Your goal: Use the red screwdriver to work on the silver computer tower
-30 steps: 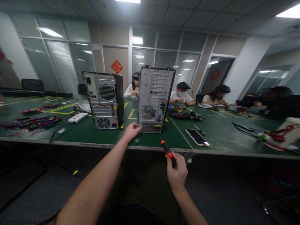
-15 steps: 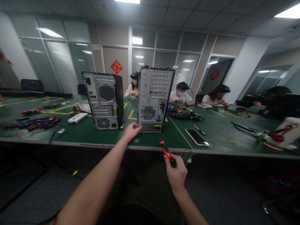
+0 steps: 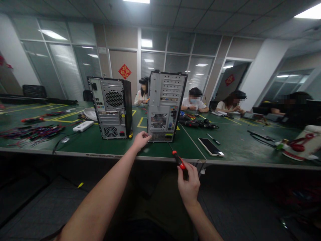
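An upright computer tower (image 3: pixel 160 97) stands on the table with its metal rear panel toward me. My left hand (image 3: pixel 141 140) is at the tower's lower left corner, fingers curled in and fingertips against its edge. A red-and-black screwdriver (image 3: pixel 178 160) is gripped by the handle in my right hand (image 3: pixel 189 182), below the table's front edge. Its shaft slants up and left, the tip near the tower's bottom edge; whether it sits on a screw is too small to tell. To the left is a second computer tower (image 3: pixel 111 110), also rear side forward.
On the green table (image 3: pixel 190 147) lie a phone (image 3: pixel 210 147), a small screwdriver (image 3: pixel 213 139), black cables (image 3: pixel 200 124), a white device (image 3: pixel 83 126) and a wire bundle (image 3: pixel 32 134). A white bag-like object (image 3: pixel 304 144) is at right. Several people sit across the table.
The screwdriver's handle has turned slightly and the fingers of my right hand have shifted on it. My left hand and both towers are in the same place.
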Available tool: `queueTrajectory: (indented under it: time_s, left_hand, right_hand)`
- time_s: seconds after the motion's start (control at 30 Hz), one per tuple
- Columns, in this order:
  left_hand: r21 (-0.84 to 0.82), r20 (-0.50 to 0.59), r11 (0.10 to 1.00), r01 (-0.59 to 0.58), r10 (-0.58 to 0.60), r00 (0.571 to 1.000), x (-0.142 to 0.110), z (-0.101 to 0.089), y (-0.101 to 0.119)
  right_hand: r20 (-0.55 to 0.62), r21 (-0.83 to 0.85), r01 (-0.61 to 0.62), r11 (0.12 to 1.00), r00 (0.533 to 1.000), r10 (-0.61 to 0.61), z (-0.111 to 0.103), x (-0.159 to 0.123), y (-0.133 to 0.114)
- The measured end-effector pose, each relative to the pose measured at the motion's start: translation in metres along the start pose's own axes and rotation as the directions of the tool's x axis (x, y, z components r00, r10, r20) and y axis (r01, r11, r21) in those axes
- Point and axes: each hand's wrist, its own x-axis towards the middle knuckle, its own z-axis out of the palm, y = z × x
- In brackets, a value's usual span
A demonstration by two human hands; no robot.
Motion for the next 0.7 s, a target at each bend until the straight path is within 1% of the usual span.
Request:
queueTrajectory:
  time_s: [0.13,0.3,0.47,0.7]
  left_hand:
    - [0.009,-0.003,1.0,-0.007,0.007,1.0,-0.0004,-0.0003,0.0005]
    - [0.002,-0.002,1.0,-0.01,0.01,1.0,0.0011,0.0001,-0.0025]
    - [-0.004,0.001,1.0,-0.013,0.013,1.0,0.0024,0.001,-0.0053]
    - [-0.003,-0.005,1.0,-0.013,0.013,1.0,0.0009,0.0014,-0.002]
  right_hand:
    - [0.006,0.017,-0.027,1.0,1.0,0.027,-0.0017,0.0008,0.0005]
    - [-0.018,0.024,0.031,0.999,0.999,-0.031,0.001,-0.0013,0.0024]
    - [-0.013,0.014,0.079,0.997,0.997,-0.079,0.0035,-0.0039,0.0035]
    - [-0.04,-0.01,0.013,1.0,0.999,-0.013,-0.0004,-0.001,0.0033]
